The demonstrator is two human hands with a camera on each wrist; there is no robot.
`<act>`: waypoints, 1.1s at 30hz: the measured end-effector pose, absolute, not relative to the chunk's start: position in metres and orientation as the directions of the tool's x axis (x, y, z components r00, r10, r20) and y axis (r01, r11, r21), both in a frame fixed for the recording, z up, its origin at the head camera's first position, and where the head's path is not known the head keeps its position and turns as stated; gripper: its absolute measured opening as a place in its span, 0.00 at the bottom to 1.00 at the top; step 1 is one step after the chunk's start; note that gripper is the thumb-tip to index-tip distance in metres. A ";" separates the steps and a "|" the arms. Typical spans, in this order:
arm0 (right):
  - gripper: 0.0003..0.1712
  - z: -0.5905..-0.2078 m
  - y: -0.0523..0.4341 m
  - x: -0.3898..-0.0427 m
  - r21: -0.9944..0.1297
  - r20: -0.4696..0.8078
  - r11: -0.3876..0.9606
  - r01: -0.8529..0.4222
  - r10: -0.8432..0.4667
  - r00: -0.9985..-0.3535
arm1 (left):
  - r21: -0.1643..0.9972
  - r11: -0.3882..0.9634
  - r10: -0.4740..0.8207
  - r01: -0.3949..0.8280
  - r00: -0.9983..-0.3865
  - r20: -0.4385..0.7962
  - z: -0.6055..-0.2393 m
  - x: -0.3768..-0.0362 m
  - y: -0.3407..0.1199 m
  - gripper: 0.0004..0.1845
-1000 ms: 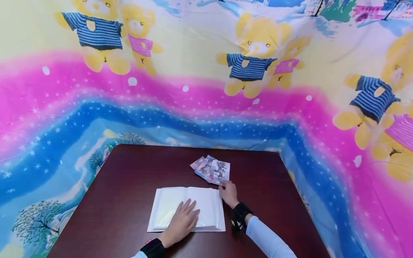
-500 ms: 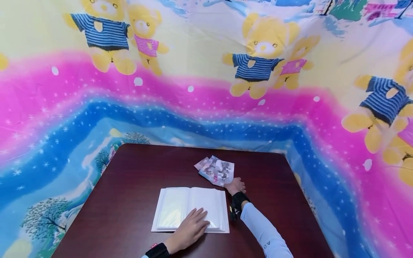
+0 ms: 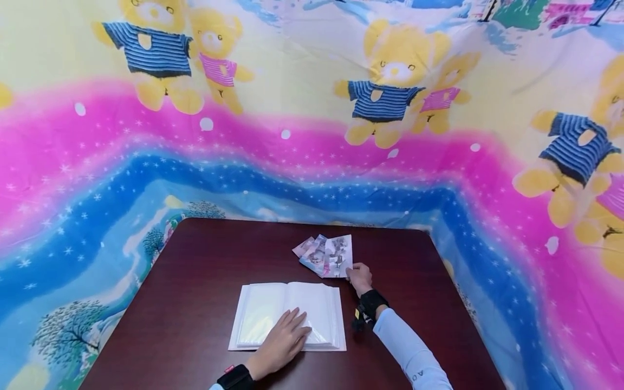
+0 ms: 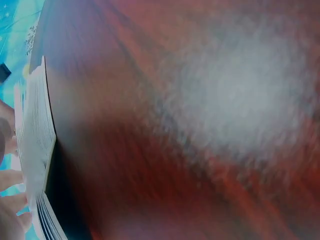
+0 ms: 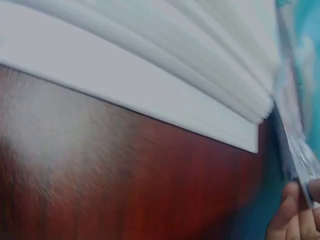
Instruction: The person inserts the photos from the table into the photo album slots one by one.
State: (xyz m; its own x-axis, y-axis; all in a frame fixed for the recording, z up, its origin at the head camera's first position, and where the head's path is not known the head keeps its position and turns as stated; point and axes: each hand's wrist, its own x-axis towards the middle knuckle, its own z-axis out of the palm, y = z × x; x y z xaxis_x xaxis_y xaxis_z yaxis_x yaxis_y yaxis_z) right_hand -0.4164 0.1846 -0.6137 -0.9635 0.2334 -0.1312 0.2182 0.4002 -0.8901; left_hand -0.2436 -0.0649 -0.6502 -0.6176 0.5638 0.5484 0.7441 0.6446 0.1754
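Observation:
A white photo album lies spread on the table, its clear-pocketed pages facing up. My left hand rests flat on the right page, fingers straight. In the left wrist view, the album shows edge-on with that hand's fingers over it. Beyond the album, my right hand pinches the lower right corner of a printed photo, which lies over several other photos. The right wrist view shows the thumb and fingers on the photo's edge, beside the album's corner.
The dark reddish-brown table has rounded far corners. A printed cloth with bears and snowflakes hangs around its back and sides. Both wrists carry black straps.
My right hand moves from beside the album's right edge to the pile, its fingers first spread, now pinching the top photo. That photo has turned straighter. My left hand stays on the page.

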 end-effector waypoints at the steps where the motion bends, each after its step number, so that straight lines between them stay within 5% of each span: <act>1: 0.14 -0.611 0.186 -0.416 -0.919 -0.128 0.340 0.200 0.223 -0.966 | 0.183 0.649 0.559 0.739 -0.626 0.544 -0.650 -0.244 -0.066 0.11; 8: 0.18 -0.591 0.200 -0.411 -0.987 -0.063 0.146 0.064 0.010 -0.998 | 0.335 0.637 0.450 0.694 -0.688 0.569 -0.645 -0.253 -0.074 0.12; 13: 0.19 -0.584 0.208 -0.409 -0.975 -0.086 0.219 0.033 -0.237 -0.968 | 0.558 0.615 0.197 0.558 -0.793 0.577 -0.634 -0.265 -0.084 0.15; 18: 0.16 -0.586 0.210 -0.406 -0.930 -0.093 0.352 -0.104 -0.501 -0.860 | 0.741 0.513 0.005 0.434 -0.864 0.503 -0.614 -0.277 -0.088 0.21; 23: 0.12 -0.581 0.197 -0.395 -0.883 -0.106 0.394 -0.255 -0.698 -0.709 | 0.817 0.421 0.105 0.395 -0.915 0.389 -0.600 -0.283 -0.088 0.23; 27: 0.10 -0.581 0.183 -0.387 -0.872 -0.117 0.371 -0.319 -0.791 -0.601 | 0.821 0.375 0.296 0.431 -0.895 0.335 -0.597 -0.282 -0.087 0.15; 33: 0.09 -0.587 0.175 -0.382 -0.881 -0.127 0.364 -0.303 -0.797 -0.590 | 0.780 0.391 0.340 0.489 -0.864 0.372 -0.603 -0.280 -0.089 0.07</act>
State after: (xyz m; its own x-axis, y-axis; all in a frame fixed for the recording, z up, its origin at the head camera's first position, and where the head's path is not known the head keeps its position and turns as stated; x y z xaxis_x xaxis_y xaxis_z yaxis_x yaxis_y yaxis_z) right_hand -0.3818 0.1747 -0.5868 -0.5900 -0.7974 -0.1267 -0.3026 0.3638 -0.8810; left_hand -0.2803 -0.0888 -0.6027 -0.8640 0.3395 0.3717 0.4891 0.3909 0.7797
